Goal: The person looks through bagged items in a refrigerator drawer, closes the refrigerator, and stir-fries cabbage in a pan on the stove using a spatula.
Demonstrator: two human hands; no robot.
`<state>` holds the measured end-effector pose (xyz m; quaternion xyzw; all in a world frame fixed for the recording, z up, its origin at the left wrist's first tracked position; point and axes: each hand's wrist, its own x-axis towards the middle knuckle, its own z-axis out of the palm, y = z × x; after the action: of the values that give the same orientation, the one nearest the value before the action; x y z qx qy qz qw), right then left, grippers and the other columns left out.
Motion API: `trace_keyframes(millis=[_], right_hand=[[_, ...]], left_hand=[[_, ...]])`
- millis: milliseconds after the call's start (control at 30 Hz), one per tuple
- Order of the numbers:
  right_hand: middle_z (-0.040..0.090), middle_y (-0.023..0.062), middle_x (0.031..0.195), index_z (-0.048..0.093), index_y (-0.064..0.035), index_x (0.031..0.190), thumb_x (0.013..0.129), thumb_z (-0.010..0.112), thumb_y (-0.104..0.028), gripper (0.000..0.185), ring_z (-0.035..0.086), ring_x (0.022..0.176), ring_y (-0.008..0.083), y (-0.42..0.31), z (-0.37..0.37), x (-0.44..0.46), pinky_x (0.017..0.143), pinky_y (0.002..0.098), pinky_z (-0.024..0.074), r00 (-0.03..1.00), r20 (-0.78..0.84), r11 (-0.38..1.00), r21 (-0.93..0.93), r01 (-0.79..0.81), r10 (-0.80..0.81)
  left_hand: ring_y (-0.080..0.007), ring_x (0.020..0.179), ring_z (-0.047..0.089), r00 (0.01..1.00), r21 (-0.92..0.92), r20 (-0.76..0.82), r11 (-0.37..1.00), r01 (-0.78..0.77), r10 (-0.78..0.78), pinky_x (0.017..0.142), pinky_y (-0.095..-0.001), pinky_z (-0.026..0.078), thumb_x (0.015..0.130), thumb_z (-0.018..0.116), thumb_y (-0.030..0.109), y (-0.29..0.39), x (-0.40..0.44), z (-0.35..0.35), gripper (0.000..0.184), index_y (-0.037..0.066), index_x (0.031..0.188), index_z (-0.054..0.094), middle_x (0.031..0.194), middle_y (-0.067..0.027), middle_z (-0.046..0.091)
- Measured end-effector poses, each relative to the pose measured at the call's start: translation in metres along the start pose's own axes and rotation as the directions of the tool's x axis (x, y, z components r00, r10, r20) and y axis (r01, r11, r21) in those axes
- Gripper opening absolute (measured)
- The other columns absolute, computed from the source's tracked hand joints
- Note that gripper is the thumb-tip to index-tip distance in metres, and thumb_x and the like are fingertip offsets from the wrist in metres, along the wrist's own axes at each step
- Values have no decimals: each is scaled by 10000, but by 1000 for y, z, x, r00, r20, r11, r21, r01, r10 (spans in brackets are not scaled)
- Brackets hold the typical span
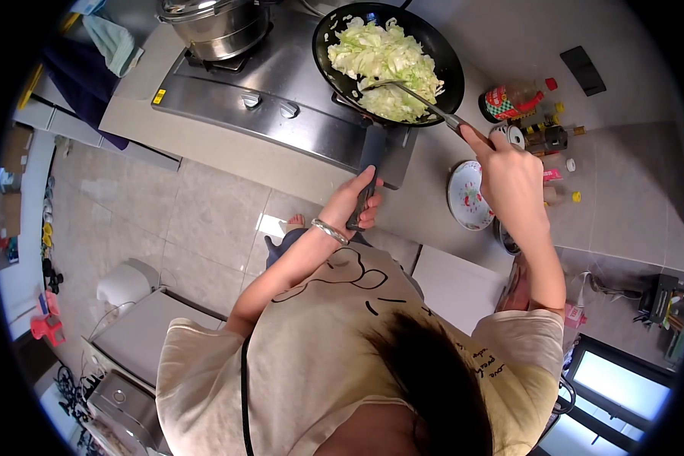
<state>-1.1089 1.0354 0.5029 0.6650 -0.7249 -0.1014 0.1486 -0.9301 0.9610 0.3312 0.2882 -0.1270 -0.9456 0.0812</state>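
My left hand is wrapped round the dark handle of a black frying pan on the stove's right burner. Chopped pale green cabbage covers much of the pan's bottom. In my right hand is the handle of a metal spatula, slanting down to the left into the pan. Its head rests among the cabbage and is partly hidden by it. A white plate with a floral pattern sits on the counter just left of my right hand.
A steel pot with a lid stands on the left burner of the gas stove. Several bottles, among them a red-labelled sauce bottle, line the wall at right. A light blue cloth hangs at the far left.
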Motion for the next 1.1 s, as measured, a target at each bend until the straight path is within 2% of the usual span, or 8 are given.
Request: trace_keyframes(millis=[100, 200, 333, 533, 633, 733, 967, 1100], right_hand=[[560, 115, 743, 626, -156, 1113, 720, 599, -38, 411, 578, 580, 296, 25, 26, 15, 526, 380, 469, 993, -98, 988, 144, -56, 70], [568, 110, 751, 627, -179, 1109, 752, 605, -73, 374, 581, 592, 297, 34, 24, 14, 536, 393, 471, 983, -134, 978, 179, -103, 128], [561, 95, 747, 624, -180, 1112, 723, 601, -41, 414, 586, 588, 277, 21, 9, 5, 531, 375, 472, 984, -119, 981, 156, -112, 131], [532, 73, 734, 615, -171, 1131, 641, 579, 29, 531, 582, 572, 242, 2, -1, -10, 507, 351, 468, 995, -101, 999, 35, -21, 24], [528, 63, 730, 615, -173, 1132, 635, 588, 35, 540, 587, 608, 223, 7, 2, -10, 510, 343, 462, 996, -43, 994, 80, -71, 75], [524, 54, 729, 611, -181, 1137, 612, 604, 40, 570, 589, 636, 212, 9, -14, -14, 515, 338, 459, 992, -86, 995, 51, -86, 90], [551, 45, 770, 600, -189, 1153, 624, 632, -3, 561, 584, 633, 220, 12, 10, -3, 517, 347, 459, 997, -59, 998, 34, -46, 48], [513, 46, 723, 605, -196, 1143, 626, 614, 13, 558, 572, 602, 224, 19, -3, 4, 508, 341, 464, 980, -180, 995, 68, -70, 82]], left_hand=[[-69, 374, 315, 1000, -1, -3, 1000, 1, -1, 341, -209, 244, 910, 488, 417, 0, -2, 1, 317, 101, 932, 490, 564, 13, 434], [-70, 374, 314, 1000, -16, 7, 1000, -4, 4, 341, -209, 238, 912, 486, 414, 1, -2, 3, 315, 101, 936, 487, 564, 12, 435], [-70, 374, 315, 1000, -24, 13, 1000, 5, -5, 343, -209, 233, 912, 486, 413, 0, 0, 1, 315, 99, 937, 487, 564, 9, 436], [-70, 374, 315, 1000, -11, 0, 1000, 0, 0, 343, -209, 236, 910, 487, 419, 0, -1, 1, 325, 96, 938, 493, 563, 9, 434], [-69, 375, 318, 1000, -12, -4, 1000, -3, 2, 342, -209, 238, 909, 487, 423, -1, -1, 2, 330, 95, 941, 494, 563, 10, 433], [-68, 376, 321, 1000, -12, 8, 1000, -7, 7, 341, -209, 239, 908, 490, 424, 0, 0, 1, 333, 92, 942, 495, 563, 10, 432], [-67, 378, 323, 1000, -6, -4, 1000, -10, 9, 339, -207, 240, 904, 497, 425, -1, -1, 2, 342, 85, 946, 493, 563, 10, 432], [-68, 381, 326, 1000, -7, -3, 1000, -11, 11, 337, -207, 238, 905, 495, 422, 0, 0, 1, 335, 88, 939, 498, 574, 9, 440]])
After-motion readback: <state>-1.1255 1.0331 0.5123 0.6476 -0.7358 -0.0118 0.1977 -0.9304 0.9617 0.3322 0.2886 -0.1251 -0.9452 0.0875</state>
